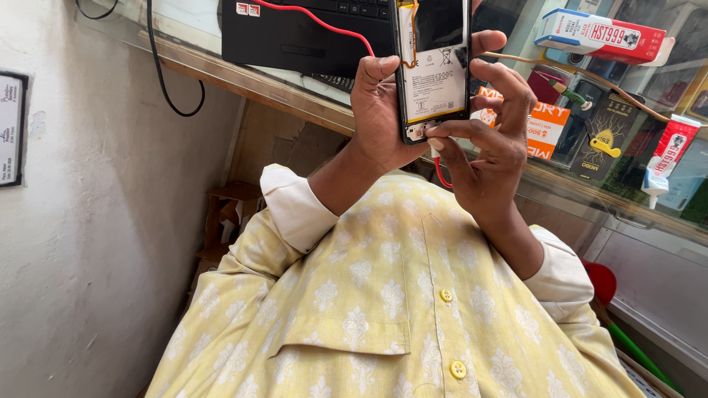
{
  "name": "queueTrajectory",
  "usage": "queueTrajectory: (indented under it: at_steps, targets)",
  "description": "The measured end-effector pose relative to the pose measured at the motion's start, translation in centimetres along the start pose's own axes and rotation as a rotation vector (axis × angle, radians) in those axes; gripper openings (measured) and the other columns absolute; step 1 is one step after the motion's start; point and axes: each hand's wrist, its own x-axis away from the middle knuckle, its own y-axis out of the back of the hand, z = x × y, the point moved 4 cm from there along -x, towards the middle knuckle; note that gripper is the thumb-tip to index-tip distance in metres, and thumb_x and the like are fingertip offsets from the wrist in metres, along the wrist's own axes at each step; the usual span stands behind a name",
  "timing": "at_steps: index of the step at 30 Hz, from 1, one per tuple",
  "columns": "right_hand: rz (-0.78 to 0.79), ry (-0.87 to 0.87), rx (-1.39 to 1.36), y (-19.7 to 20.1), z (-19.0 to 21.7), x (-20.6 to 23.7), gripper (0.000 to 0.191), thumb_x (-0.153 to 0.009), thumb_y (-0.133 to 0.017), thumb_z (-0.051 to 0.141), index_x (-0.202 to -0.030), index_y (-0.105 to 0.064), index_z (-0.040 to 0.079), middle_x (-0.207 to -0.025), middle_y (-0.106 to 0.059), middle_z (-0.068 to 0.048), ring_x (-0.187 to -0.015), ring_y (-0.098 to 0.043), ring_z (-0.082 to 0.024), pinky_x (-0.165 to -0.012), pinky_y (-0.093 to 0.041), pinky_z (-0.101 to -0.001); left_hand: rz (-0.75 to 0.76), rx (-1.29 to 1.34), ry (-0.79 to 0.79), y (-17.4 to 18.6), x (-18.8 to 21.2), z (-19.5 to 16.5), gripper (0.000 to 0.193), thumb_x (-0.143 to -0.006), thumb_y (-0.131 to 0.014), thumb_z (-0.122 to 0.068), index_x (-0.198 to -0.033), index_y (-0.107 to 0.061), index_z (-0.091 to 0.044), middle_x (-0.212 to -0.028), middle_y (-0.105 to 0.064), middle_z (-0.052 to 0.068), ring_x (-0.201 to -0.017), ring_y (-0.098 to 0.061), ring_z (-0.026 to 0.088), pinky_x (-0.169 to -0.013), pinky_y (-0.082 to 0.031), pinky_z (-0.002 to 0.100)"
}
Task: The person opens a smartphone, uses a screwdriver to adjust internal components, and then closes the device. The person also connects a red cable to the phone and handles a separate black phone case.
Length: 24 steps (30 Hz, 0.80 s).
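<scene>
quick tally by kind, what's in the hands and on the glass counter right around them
opened phone held in the left hand, right hand at its lower end: 1
black laptop: 1
red wire: 1
glue tubes, white and red: 1
red and white glue box: 1
total: 5
</scene>
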Motion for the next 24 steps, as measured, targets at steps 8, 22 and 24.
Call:
queueTrajectory:
  at_steps: [8,22,24]
  targets:
    - [0.003,0.177,0.315,0.8,1.1,0.6,0.007,-0.097,-0.087,0.015,-0.101,-0.081,0.012,-0.145,-0.056,-0.009,-0.143,-0.041,-0.033,-0.117,-0.039,-0.0449,0.044,0.06,-0.002,0.0,0.0,0.6,0.082,-0.098,-0.049,-0.048,-0.162,-0.026,-0.002,-0.152,-0.043,0.025,-0.129,-0.056,0.027,-0.11,-0.052,0.039]
    - [0.056,-0.298,-0.523,-0.2,-0.9,-0.5,0.088,-0.091,-0.084,0.01,-0.153,-0.022,0.018,-0.144,-0.04,-0.014,-0.141,-0.044,-0.027,-0.113,-0.047,-0.0453,0.029,-0.107,0.013,-1.7,-0.6,0.8,0.092,-0.09,-0.05,-0.051,-0.166,-0.021,-0.006,-0.165,-0.025,0.023,-0.123,-0.049,0.022,-0.1,-0.044,0.035]
    - [0.072,-0.515,-0.892,-1.0,-1.8,0.0,0.094,-0.091,-0.085,0.004,-0.154,-0.017,0.018,-0.14,-0.054,-0.018,-0.13,-0.059,-0.029,-0.101,-0.056,-0.0418,0.063,-0.197,-0.007,-1.6,-0.5,0.7,0.091,-0.091,-0.05,-0.053,-0.164,-0.022,-0.007,-0.167,-0.024,0.023,-0.127,-0.047,0.021,-0.096,-0.044,0.033]
